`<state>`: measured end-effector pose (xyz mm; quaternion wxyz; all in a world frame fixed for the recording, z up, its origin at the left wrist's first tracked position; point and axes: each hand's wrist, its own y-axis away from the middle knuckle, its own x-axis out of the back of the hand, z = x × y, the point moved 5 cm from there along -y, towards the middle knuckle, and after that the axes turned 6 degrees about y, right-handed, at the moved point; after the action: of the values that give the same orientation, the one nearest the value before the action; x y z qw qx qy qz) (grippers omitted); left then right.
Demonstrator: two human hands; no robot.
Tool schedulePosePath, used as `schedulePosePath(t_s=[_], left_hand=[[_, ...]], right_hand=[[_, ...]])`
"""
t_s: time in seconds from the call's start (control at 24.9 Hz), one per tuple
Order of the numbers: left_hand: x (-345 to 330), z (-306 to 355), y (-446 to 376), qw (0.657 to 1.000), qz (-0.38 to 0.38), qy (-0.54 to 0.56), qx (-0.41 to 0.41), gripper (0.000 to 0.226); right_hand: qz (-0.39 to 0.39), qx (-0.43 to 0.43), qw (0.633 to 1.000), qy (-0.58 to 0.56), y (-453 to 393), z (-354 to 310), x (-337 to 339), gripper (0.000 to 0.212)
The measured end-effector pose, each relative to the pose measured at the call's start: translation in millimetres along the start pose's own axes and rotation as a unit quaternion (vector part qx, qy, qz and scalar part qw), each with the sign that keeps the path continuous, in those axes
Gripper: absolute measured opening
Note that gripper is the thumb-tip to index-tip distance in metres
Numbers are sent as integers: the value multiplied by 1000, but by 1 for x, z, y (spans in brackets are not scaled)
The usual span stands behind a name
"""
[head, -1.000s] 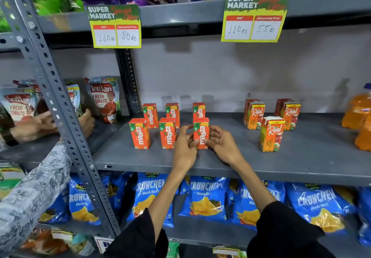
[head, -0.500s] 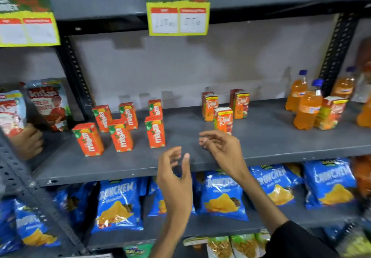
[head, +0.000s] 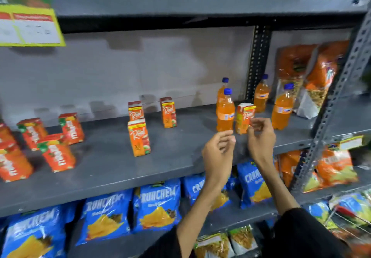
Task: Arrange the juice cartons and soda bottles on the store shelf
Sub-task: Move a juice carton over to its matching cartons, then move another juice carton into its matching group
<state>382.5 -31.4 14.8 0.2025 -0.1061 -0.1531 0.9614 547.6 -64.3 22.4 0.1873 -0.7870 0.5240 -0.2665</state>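
Observation:
On the grey shelf (head: 112,157), several red Maaza cartons (head: 57,153) stand at the left. Three orange Real cartons stand in the middle, the nearest one (head: 139,137) in front. A fourth Real carton (head: 244,117) stands at the right among several orange soda bottles with blue caps; the nearest bottle (head: 225,111) is just left of it. My left hand (head: 217,153) hovers below that bottle, fingers curled and holding nothing. My right hand (head: 261,139) is raised in front of the fourth carton, fingertips near its lower edge, not gripping it.
A perforated upright post (head: 339,97) bounds the shelf on the right, with orange snack bags (head: 307,73) behind it. Blue Crunchem chip bags (head: 156,205) fill the shelf below. A yellow price tag (head: 30,27) hangs from the shelf above at the left.
The view has swung right, away from the Maaza cartons. Both hands have left those cartons and moved right to the bottles and the lone Real carton.

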Motion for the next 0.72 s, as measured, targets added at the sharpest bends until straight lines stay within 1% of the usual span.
schedulePosePath(t_s=[0.04, 0.12, 0.16, 0.24, 0.32, 0.4, 0.48, 0.56, 0.72], left_hand=[[-18, -5, -8, 1000, -11, -12, 8, 23], [-45, -18, -25, 998, -19, -56, 18, 34], [-56, -23, -34, 996, -22, -85, 24, 38], [-77, -37, -50, 989, -39, -138, 46, 46], [-92, -47, -63, 982, -62, -155, 83, 52], [-99, -52, -71, 982, -56, -160, 87, 45], [-99, -51, -74, 984, -31, -158, 76, 36], [-96, -46, -69, 987, -8, -153, 53, 30], [-74, -39, -53, 992, 53, -118, 5, 15]], right_hand=[[-19, -10, 1000, 22, -14, 17, 0, 24], [-92, -28, 994, 41, -38, 43, -9, 35], [-137, -29, 990, 36, -48, 54, -14, 41], [-200, -29, 979, 20, -63, 66, -22, 52], [-244, -20, 969, -7, -69, 61, -24, 49], [-275, -18, 961, -25, -69, 56, -26, 43], [-278, -27, 959, -45, -68, 58, -24, 41], [-253, -47, 964, -63, -65, 61, -17, 41], [-225, -42, 970, -87, -47, 49, 0, 36]])
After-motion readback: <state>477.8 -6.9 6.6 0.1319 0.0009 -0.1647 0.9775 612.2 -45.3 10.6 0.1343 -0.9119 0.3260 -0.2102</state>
